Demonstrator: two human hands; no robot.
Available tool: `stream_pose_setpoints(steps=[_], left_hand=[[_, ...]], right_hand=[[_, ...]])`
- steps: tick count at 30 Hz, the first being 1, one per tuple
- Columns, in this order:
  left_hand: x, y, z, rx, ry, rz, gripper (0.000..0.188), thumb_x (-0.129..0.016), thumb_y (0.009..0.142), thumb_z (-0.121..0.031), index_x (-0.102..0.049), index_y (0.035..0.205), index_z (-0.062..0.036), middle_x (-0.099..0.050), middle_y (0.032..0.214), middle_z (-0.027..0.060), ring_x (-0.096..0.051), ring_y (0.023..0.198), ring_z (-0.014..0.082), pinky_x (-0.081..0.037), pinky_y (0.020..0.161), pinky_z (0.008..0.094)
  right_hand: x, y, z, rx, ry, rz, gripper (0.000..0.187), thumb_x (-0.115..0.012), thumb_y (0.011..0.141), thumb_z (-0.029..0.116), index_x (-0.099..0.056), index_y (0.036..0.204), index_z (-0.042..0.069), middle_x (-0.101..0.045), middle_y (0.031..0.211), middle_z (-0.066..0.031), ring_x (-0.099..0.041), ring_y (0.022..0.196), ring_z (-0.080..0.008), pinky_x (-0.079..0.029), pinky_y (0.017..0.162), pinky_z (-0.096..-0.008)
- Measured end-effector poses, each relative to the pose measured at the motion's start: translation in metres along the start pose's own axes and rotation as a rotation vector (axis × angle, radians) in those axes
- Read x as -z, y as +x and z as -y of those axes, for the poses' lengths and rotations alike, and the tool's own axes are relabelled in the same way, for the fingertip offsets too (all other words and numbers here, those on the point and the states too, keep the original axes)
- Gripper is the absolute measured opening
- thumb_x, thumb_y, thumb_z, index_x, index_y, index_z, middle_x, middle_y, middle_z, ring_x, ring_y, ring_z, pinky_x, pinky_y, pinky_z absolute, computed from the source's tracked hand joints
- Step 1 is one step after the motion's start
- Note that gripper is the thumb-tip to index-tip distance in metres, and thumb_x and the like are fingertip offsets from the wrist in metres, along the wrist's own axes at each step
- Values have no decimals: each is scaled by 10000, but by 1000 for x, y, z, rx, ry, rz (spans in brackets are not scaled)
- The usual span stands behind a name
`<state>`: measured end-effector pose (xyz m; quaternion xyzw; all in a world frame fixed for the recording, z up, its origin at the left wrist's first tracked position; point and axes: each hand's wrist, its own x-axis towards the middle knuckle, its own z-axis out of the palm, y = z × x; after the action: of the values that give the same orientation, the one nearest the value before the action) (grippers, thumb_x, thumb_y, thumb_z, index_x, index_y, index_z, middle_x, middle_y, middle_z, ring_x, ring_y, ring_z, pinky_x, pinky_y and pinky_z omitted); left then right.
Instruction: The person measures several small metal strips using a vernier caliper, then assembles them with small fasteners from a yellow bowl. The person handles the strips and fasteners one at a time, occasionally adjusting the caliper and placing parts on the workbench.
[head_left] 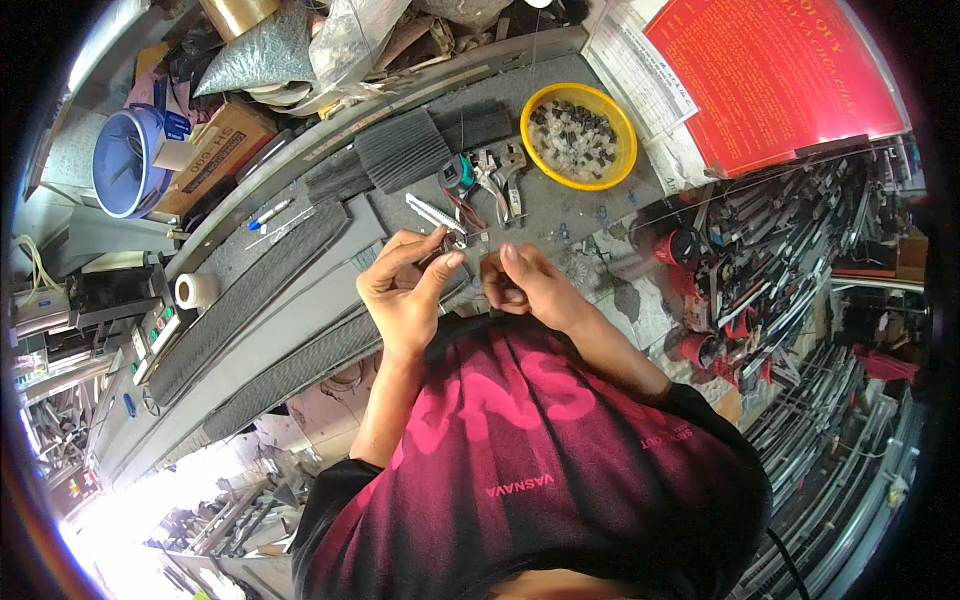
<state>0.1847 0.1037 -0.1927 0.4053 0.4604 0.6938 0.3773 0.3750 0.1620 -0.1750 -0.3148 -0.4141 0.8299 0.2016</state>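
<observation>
My left hand [403,285] is raised over the bench, its thumb and forefinger pinched around a small dark piece [451,243] whose kind I cannot make out. Close to it, my right hand [528,280] has curled fingers with the thumb on top; whatever they hold, if anything, is hidden. Just beyond my left fingertips lies a white strip with a toothed edge [430,211]. Past both hands are a teal-bodied tool [457,173] and several metal pliers [503,182].
A yellow basket [628,165] of small black and clear pieces stands at the far right. Dark ribbed sheets [403,150] lie at the back. Long grey mesh strips [255,305] stretch left, near a white tape roll [196,291]. Metal bars [810,260] fill racks on the right.
</observation>
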Motion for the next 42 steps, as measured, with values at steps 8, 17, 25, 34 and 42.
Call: stream_pose_setpoints(steps=[8,17,25,34,42], left_hand=[[-23,15,4,-300,672,108,246,-893,753,64,-826,984,15,-729,848,108,-731,762,223,-572,737,320],[-25,16,37,-93,743,163,273,-929,784,-8,-851,1046,-10,-763,875,105,-737,759,215,-574,724,330],[-4,-4,55,181,729,249,252,-911,851,-44,-831,1077,33,-790,944,144,-750,838,183,-596,798,300],[8,-23,94,481,192,320,280,-781,1004,-61,-760,1254,62,-780,1235,163,-728,1038,202,-585,881,316],[17,-24,109,689,-436,401,362,-742,1074,-253,-684,1398,-103,-745,1346,77,-730,1112,218,-580,913,376]], right_hand=[[-7,3,20,942,-952,-424,195,-874,909,198,-773,1014,68,-764,885,-85,-756,748,-261,-580,645,-382],[6,-61,50,1203,-750,-395,151,-884,905,146,-801,1025,109,-817,949,-63,-778,760,-207,-580,657,-326],[191,35,49,789,-668,-1431,295,-689,1105,267,-578,1197,9,-673,1002,-116,-617,892,-184,-523,817,-375],[128,21,-75,436,-809,-644,278,-577,1049,159,-507,1311,98,-678,914,-197,-699,854,-432,-531,746,-549],[66,-4,-23,304,-684,-26,393,-567,1031,99,-412,1391,103,-715,946,-223,-732,927,-423,-506,769,-572]])
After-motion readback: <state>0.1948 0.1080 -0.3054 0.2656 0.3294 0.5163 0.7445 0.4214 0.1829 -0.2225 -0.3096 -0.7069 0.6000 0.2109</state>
